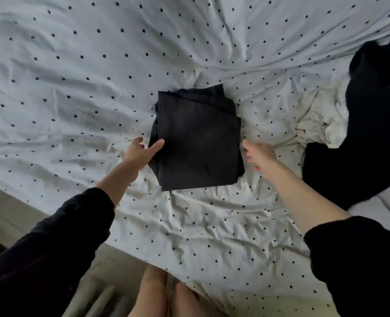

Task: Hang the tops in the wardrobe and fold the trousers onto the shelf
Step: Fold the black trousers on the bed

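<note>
A pair of dark trousers (197, 140), folded into a compact rectangle, lies in the middle of the bed. My left hand (141, 152) is at the bundle's left edge, thumb on top of the fabric and fingers relaxed beside it. My right hand (259, 155) hovers just off the right edge, fingers spread and blurred, not holding anything. Both forearms reach out from dark sleeves.
The bed is covered by a wrinkled white sheet with black dots (75, 76). A dark garment (372, 124) lies heaped at the right, with a crumpled cream cloth (320, 120) beside it. The bed's near edge and the floor (4, 213) run along the lower left.
</note>
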